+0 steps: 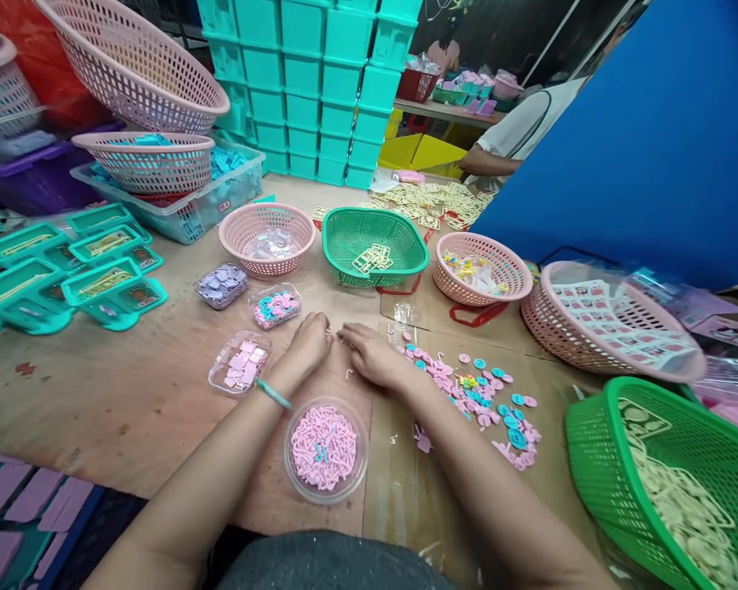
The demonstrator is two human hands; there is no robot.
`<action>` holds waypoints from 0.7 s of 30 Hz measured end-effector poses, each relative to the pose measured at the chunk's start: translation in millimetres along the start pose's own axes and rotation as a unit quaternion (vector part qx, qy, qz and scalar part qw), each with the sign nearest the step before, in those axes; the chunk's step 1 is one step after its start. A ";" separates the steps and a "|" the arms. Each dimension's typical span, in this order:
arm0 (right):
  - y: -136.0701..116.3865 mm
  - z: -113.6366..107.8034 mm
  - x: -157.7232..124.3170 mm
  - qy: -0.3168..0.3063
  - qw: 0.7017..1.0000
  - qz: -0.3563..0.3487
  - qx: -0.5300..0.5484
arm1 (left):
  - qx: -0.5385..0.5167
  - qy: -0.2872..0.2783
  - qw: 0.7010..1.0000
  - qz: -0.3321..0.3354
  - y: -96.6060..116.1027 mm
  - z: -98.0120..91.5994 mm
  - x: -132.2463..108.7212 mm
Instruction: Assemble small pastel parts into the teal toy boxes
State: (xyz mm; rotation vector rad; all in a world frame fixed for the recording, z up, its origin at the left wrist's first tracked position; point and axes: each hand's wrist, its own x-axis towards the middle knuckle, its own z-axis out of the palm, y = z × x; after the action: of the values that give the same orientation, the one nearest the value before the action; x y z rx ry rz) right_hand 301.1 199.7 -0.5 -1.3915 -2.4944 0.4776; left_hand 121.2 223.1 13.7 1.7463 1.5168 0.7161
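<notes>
My left hand (312,340), with a turquoise band at its wrist, is closed in a pinch; a tiny pale pink piece (329,329) shows at its fingertips. Close beside it, my right hand (370,352) has its fingers bent together over the table, and whatever they hold is too small to make out. One loose pink hook-shaped piece (348,374) lies just below the hands. Nearer me stands a round clear tub (362,471) full of small pink hook pieces, with a few blue ones on top. Pink and blue button-like discs (480,393) are scattered right of my right hand.
Small boxes of pink squares (243,365), mixed pieces (275,307) and purple pieces (221,283) stand left. Behind are a pink basket (234,238), green basket (375,221) and another pink basket (517,270). A green basket (596,442) stands right; turquoise boxes (307,82) are stacked behind.
</notes>
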 end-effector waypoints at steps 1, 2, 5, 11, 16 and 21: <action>-5.6 1.2 -7.6 -0.010 1.000 -0.009 -0.010 | 0.009 -0.015 1.000 0.004 0.1 0.4 -0.7; -10.5 2.0 -14.7 -0.016 1.000 -0.011 -0.021 | 0.015 -0.028 0.999 0.008 0.6 0.8 -2.3; -18.5 2.7 -27.3 -0.013 0.999 0.008 -0.051 | 0.016 -0.054 0.998 0.010 3.0 1.9 -7.5; -7.6 1.0 -27.2 0.037 0.999 0.008 0.012 | -0.058 -0.077 0.995 -0.014 6.4 -12.3 -21.4; -1.3 -3.0 -32.9 0.144 0.973 0.066 0.165 | -0.291 -0.117 0.948 -0.058 25.0 -43.1 -66.5; -22.2 -17.5 -51.0 0.165 0.908 0.168 0.346 | -0.265 -0.143 0.952 -0.047 39.7 -51.4 -117.6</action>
State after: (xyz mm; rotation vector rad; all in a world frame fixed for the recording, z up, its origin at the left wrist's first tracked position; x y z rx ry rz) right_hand 316.5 147.9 21.6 -1.4274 -1.5737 0.9820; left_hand 85.7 112.3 81.0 1.2953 1.0754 0.7066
